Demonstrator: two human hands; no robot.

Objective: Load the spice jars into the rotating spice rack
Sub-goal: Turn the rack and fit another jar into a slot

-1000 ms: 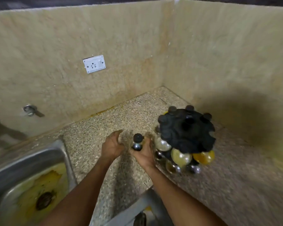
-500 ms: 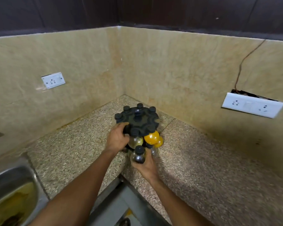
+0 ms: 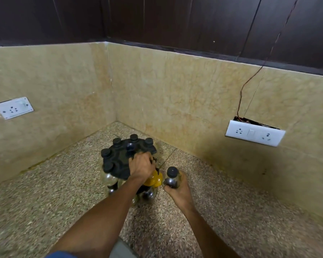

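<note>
— Jars first: what does the black round plastic rotating spice rack (image 3: 119, 161) hold?

— Round-bellied clear glass jars hang from slots round its top plate, black screw caps (image 3: 105, 152) poking up above it. I count 5 caps in plain sight. 1 jar on the near right holds bright yellow-orange powder (image 3: 154, 180); a pale clear-looking jar (image 3: 108, 178) hangs on the left; lower ones look dark or silvery, and their contents I cannot tell.

— And the loose one?

— A small clear glass spice jar with a black cap (image 3: 172, 177) stands upright in the right hand (image 3: 178, 190), whose fingers curl round its belly from below. Its contents look dark. It sits just beside the rack's right edge, close by the yellow jar, outside any slot.

— The other hand?

— The left hand (image 3: 141, 165) lies on the rack's near-right rim, fingers bent down over the edge, gripping it.

— Surroundings?

— Speckled beige-brown granite counter (image 3: 45, 202), the rack set near its inner corner. Tan marble-look wall tiles (image 3: 175, 94) behind, dark wood panels above. 1 white socket plate (image 3: 13, 108) on the left wall, a wider white switch-and-socket plate (image 3: 254, 133) on the right, hanging loose with a thin wire (image 3: 250, 81) running up from it.
</note>
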